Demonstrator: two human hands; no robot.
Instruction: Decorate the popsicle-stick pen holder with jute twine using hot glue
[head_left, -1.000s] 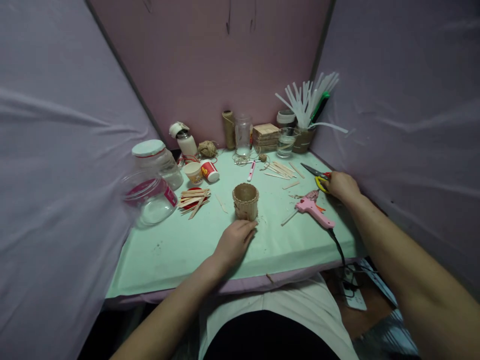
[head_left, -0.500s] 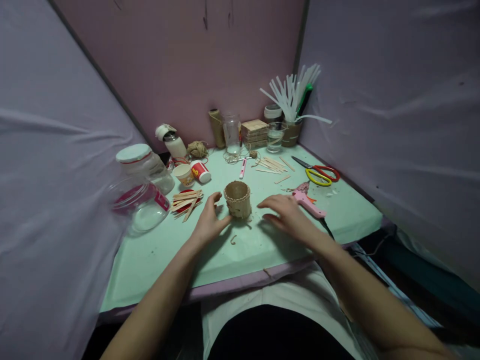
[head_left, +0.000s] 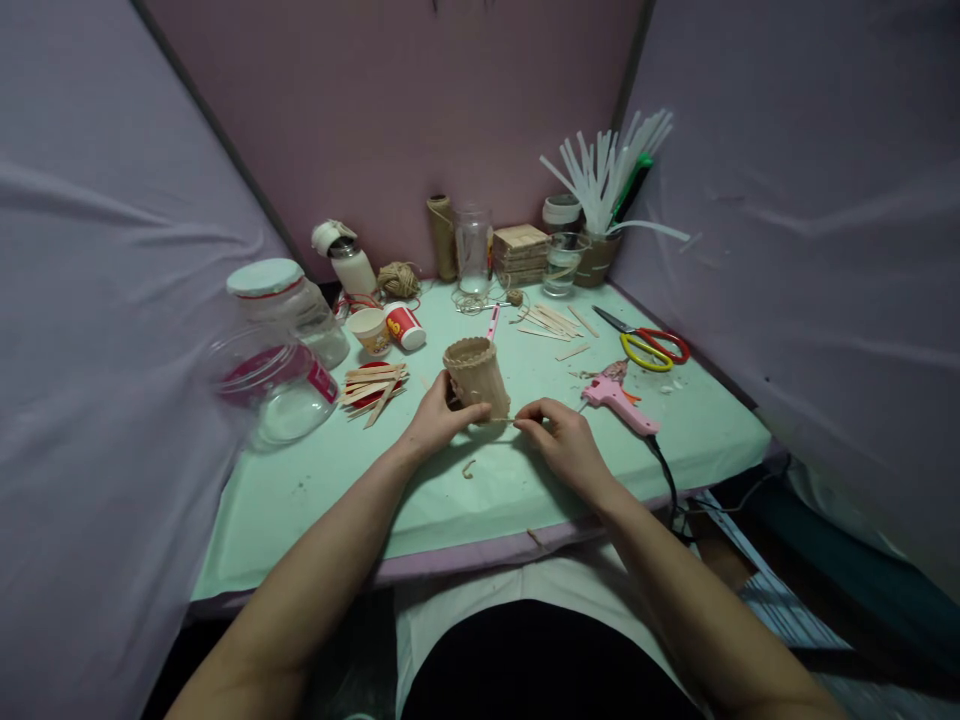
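A beige cup [head_left: 484,378] with a braided rim stands slightly tilted at the middle of the table. My left hand [head_left: 442,418] is closed round its left side and lower front, the thumb lying along the base. My right hand [head_left: 562,438] pinches the end of a thin strand of twine [head_left: 504,420] that runs along the cup's bottom edge. A short curl of twine [head_left: 469,469] lies on the tabletop in front. To the right of my right hand rests a pink glue gun [head_left: 621,403] with its cord hanging over the edge.
On the left are clear plastic jars [head_left: 296,395], craft sticks [head_left: 373,388] and paper cups [head_left: 405,326]. Scissors [head_left: 649,347] lie at the right. A glass jar [head_left: 474,250], stacked wooden pieces [head_left: 521,252], a water cup [head_left: 561,268] and white glue sticks [head_left: 600,185] stand along the back.
Both hands were open and apart from the cup. My left hand has taken hold of it and tilted it; my right hand has moved in and pinched the twine at its base.
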